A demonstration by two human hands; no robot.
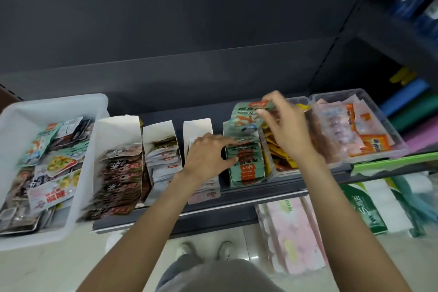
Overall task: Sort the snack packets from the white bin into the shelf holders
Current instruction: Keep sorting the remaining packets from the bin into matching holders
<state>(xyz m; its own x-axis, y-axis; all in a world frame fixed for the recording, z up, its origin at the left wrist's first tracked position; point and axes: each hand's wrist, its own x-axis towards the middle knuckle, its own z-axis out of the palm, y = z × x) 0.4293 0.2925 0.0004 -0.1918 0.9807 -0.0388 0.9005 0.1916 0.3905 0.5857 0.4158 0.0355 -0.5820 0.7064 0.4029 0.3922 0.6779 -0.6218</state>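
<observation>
The white bin [92, 130] stands at the left of the shelf, holding several mixed snack packets [51, 168]. To its right are white paper holders: one with brown packets [120, 180], one with white packets [163, 159], and one partly hidden by my left hand. My left hand [208, 156] presses its fingers and thumb against the row of green packets [246, 166], spreading them. My right hand [282, 121] pinches a green packet [246, 116] by its top edge above the back of that row.
Two clear plastic trays sit at the right: one with yellow packets [282, 149], one with pink and orange packets [355, 133]. The dark shelf edge [237, 201] runs in front. Tissue packs [294, 232] lie below. A dark back panel rises behind.
</observation>
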